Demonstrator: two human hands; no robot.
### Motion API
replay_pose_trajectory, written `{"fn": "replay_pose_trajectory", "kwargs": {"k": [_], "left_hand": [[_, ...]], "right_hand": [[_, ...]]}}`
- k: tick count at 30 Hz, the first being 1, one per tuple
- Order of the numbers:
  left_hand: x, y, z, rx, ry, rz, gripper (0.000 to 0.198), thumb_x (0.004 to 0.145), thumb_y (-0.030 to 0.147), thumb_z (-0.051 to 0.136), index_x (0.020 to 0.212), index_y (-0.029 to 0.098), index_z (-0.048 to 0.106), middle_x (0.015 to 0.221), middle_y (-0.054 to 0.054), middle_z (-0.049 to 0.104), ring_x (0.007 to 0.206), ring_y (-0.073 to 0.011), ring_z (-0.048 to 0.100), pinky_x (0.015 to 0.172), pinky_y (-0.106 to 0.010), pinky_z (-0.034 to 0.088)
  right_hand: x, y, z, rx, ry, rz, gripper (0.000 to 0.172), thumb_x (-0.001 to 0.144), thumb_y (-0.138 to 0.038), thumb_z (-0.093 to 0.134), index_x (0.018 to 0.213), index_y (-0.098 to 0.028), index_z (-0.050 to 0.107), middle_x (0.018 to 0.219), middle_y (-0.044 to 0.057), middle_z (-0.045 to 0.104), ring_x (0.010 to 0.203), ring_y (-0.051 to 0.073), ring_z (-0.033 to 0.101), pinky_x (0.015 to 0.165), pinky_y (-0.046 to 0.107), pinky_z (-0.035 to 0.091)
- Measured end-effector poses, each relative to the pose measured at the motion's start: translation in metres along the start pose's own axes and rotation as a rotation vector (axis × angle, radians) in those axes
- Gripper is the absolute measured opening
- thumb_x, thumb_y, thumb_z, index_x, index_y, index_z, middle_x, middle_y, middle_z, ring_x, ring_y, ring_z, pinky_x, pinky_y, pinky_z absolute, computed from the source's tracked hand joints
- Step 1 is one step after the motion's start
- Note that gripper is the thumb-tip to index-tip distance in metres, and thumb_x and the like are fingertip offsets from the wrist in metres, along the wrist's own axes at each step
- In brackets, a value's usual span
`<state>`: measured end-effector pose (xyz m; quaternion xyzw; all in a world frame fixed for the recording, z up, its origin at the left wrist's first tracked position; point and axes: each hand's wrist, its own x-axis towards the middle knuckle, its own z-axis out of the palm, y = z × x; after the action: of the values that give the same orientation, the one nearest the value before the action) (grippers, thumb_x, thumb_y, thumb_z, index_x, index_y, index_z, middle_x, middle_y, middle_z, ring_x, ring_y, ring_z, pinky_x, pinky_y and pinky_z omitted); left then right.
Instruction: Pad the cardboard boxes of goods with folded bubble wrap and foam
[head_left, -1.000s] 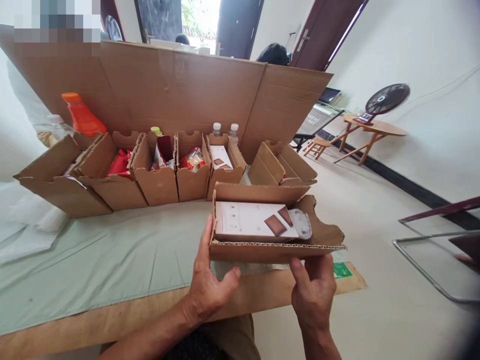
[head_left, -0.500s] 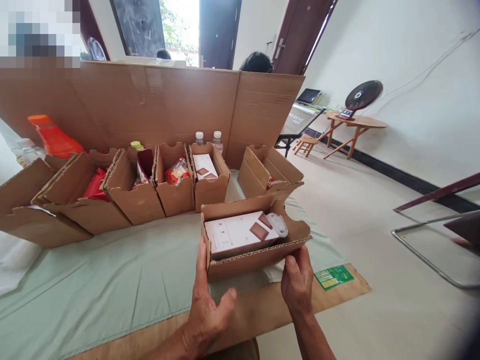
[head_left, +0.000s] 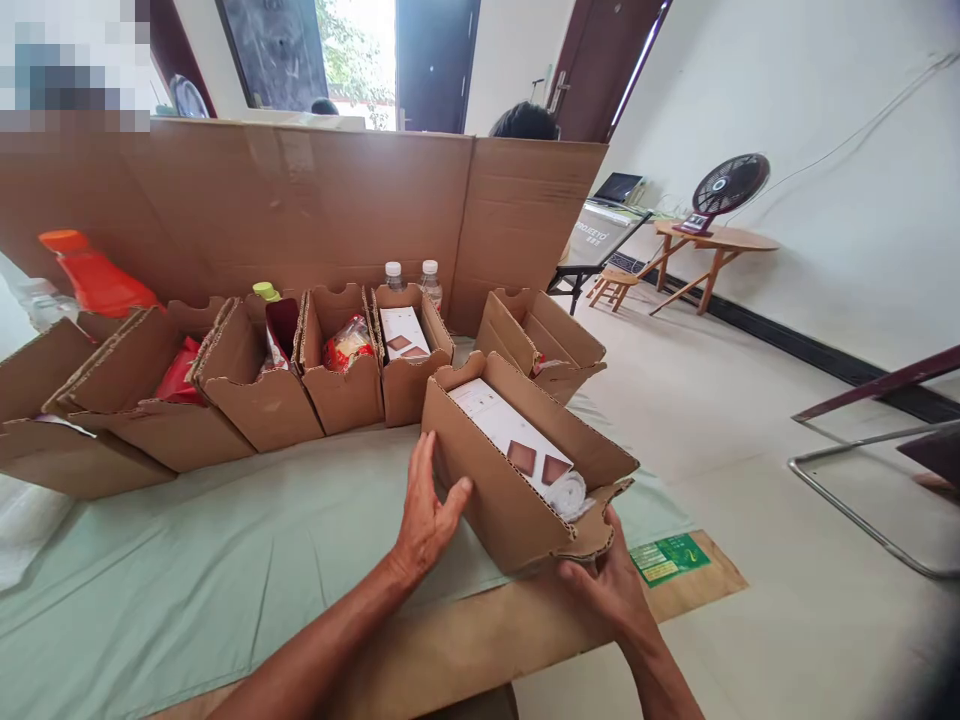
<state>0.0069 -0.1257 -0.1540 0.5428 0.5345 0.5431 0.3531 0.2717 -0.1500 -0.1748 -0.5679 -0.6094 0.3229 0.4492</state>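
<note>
An open-topped cardboard box point(head_left: 480, 480) stands at an angle near the front of the cloth-covered table. Inside it lie a white carton point(head_left: 504, 425) printed with brown squares and a roll of bubble wrap point(head_left: 568, 495) at the near end. My left hand point(head_left: 429, 510) rests against the box's left wall, fingers stretched out and thumb apart. At the near right corner my right hand point(head_left: 611, 580) grips the low, notched end, its fingers partly hidden by the cardboard.
Several cardboard bins point(head_left: 341, 395) line the back left, holding packaged goods. Another bin point(head_left: 547, 340) stands behind my box. A tall cardboard panel point(head_left: 300, 200) rises behind, with an orange-red bottle point(head_left: 97, 280) before it. A green label point(head_left: 670, 560) lies at the table's right edge.
The box has turned clockwise, so its bubble-wrap end now points toward me. My left hand has moved up along its side, and my right hand has come down with the near corner.
</note>
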Motion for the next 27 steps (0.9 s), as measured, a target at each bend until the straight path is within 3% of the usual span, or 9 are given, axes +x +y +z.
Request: {"fn": "replay_pose_trajectory", "kwargs": {"k": [2,5,11,21,27], "left_hand": [[-0.010,-0.001,0.010,-0.005,-0.010,-0.005,0.080,0.095,0.050,0.057,0.162,0.019,0.025,0.173,-0.017,0.017,0.161,-0.0326,0.016,0.129,-0.056,0.019],[-0.011,0.004,0.024,-0.008,-0.037,0.003,0.080,0.097,0.052,0.054,0.163,0.019,0.023,0.175,-0.016,0.012,0.163,-0.0305,0.008,0.132,-0.054,0.010],[-0.006,0.016,0.045,0.028,-0.117,0.055,0.079,0.100,0.051,0.050,0.166,0.020,0.017,0.176,-0.012,0.005,0.163,-0.0287,0.003,0.133,-0.052,0.008],[0.006,0.015,0.051,0.039,-0.161,0.093,0.080,0.100,0.049,0.050,0.166,0.020,0.017,0.176,-0.012,0.005,0.163,-0.0299,0.001,0.133,-0.052,0.007],[-0.002,0.018,0.057,0.060,-0.165,0.112,0.080,0.100,0.048,0.050,0.166,0.019,0.017,0.176,-0.012,0.003,0.163,-0.0324,0.002,0.133,-0.053,0.009]], "right_hand": [[0.016,0.003,0.001,0.020,-0.104,0.015,0.107,0.066,-0.070,0.082,0.154,-0.022,0.044,0.145,0.019,0.061,0.129,0.040,0.061,0.105,0.052,0.053],[0.032,0.001,0.009,0.074,-0.156,0.000,0.100,0.067,-0.067,0.083,0.150,-0.024,0.049,0.142,0.017,0.064,0.128,0.038,0.063,0.106,0.051,0.054],[0.049,-0.003,0.009,0.104,-0.118,-0.039,0.088,0.071,-0.068,0.081,0.143,-0.024,0.057,0.142,0.017,0.064,0.134,0.036,0.059,0.111,0.051,0.050],[0.048,-0.005,0.015,0.095,0.012,-0.017,0.071,0.070,-0.064,0.083,0.126,-0.023,0.067,0.121,0.015,0.075,0.117,0.035,0.069,0.097,0.049,0.059],[0.042,0.010,0.010,0.038,0.058,-0.035,0.061,0.066,-0.065,0.084,0.108,-0.022,0.071,0.108,0.013,0.078,0.101,0.032,0.074,0.083,0.042,0.063]]}}
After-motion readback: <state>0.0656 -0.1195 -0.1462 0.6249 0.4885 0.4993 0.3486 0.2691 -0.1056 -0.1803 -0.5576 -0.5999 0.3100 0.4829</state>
